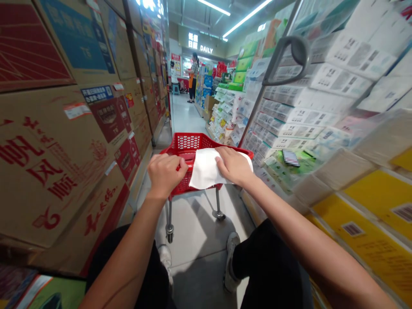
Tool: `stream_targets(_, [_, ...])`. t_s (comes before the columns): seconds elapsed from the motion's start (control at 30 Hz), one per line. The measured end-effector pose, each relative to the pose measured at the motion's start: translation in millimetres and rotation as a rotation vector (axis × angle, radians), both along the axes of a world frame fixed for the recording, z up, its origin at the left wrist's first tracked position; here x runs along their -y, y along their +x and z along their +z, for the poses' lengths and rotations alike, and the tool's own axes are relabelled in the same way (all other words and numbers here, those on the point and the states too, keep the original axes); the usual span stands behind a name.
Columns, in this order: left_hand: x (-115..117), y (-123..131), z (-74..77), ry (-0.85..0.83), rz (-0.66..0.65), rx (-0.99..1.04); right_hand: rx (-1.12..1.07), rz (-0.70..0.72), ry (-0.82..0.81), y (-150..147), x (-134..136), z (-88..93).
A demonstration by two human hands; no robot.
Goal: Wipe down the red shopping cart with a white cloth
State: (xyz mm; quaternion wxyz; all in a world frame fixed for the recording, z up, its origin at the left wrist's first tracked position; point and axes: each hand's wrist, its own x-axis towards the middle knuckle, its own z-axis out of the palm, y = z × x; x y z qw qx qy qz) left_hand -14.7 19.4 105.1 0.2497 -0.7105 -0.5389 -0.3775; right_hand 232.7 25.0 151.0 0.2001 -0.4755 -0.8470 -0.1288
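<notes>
A red shopping cart point(189, 140) with a perforated basket stands in front of me on the tiled floor. My left hand point(165, 171) is closed round the left part of the cart's near edge, where the handle is hidden under the fingers. A white cloth or sheet point(206, 169) lies over the right part of that edge. My right hand point(234, 164) rests on top of the white cloth, its fingers curled over it and pressing it against the cart.
Stacked cardboard boxes point(41, 159) line the left side. Piled white tissue packs point(299, 116) and yellow packages point(363, 210) line the right, near a slanted pole with a grey handle point(286, 60). A person point(193, 77) stands farther down the aisle point(186, 112).
</notes>
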Motion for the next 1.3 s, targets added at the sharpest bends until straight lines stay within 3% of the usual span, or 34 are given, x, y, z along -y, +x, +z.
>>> stream_targets(0.13, [2,6,-1.7,0.019,0.005,-0.003,0.008,0.181,0.088,-34,13,-10.2])
stream_targets(0.27, [-3,3,-3.6,0.074,-0.015,-0.024,0.037,0.231,0.036,-65,10,1.0])
stream_targets(0.43, [-10,-4,-6.5,0.203,-0.039,-0.059,0.060,0.010,-0.129,-37,-17,19.7])
stream_targets(0.5, [-11,-5,-8.2,0.233,-0.041,-0.053,0.043,-0.039,-0.156,-16,-22,17.6])
stream_targets(0.6, [-11,-6,-11.1,0.253,-0.039,-0.027,-0.012,-0.021,-0.055,3,-14,2.8])
stream_targets(0.7, [-11,-4,-13.1,0.267,-0.042,0.003,-0.009,0.090,0.066,-4,5,-14.3])
stream_targets(0.8, [-11,-2,-12.6,0.261,-0.059,-0.004,0.002,0.179,0.095,-28,18,-18.3])
stream_targets(0.93, [-10,-4,-9.8,0.230,-0.084,-0.015,0.005,0.145,-0.003,-46,5,1.8])
stream_targets(1.13, [-10,-11,-7.3,0.248,-0.088,-0.029,0.042,-0.072,-0.352,-22,-37,29.9])
stream_targets(1.2, [-11,-13,-7.8,0.263,-0.081,-0.030,0.026,-0.065,-0.322,-18,-36,26.9])
stream_targets(1.3, [-13,-16,-9.3,0.268,-0.058,-0.014,0.008,-0.017,-0.118,-23,-16,11.4])
